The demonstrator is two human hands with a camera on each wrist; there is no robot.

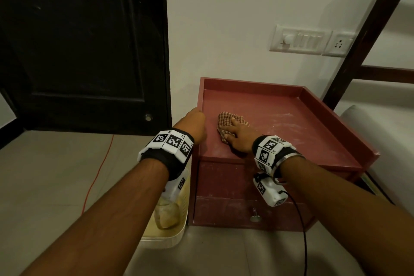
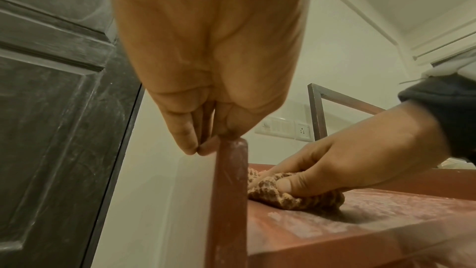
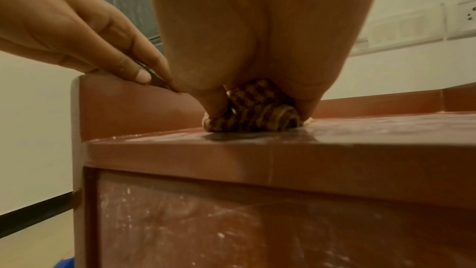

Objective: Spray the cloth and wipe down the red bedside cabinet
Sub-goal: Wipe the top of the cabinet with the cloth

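Note:
The red bedside cabinet (image 1: 291,132) has a raised rim on three sides and whitish dust on its top. A bunched brown-and-cream checked cloth (image 1: 228,119) lies on the top near the front left. My right hand (image 1: 235,134) presses down on it with curled fingers and the thumb gripping its side, as the left wrist view shows on the cloth (image 2: 270,195). My left hand (image 1: 195,123) pinches the cabinet's left rim (image 2: 231,170), thumb inside, fingers outside. The right wrist view shows the cloth (image 3: 255,97) under my palm. No spray bottle is in view.
A black door (image 1: 78,40) stands left of the cabinet. A cream bin (image 1: 170,237) sits on the floor by the cabinet's left side, near a red cord (image 1: 98,170). A switch panel (image 1: 300,39) is on the wall. A dark bed frame (image 1: 367,40) and mattress (image 1: 380,123) are to the right.

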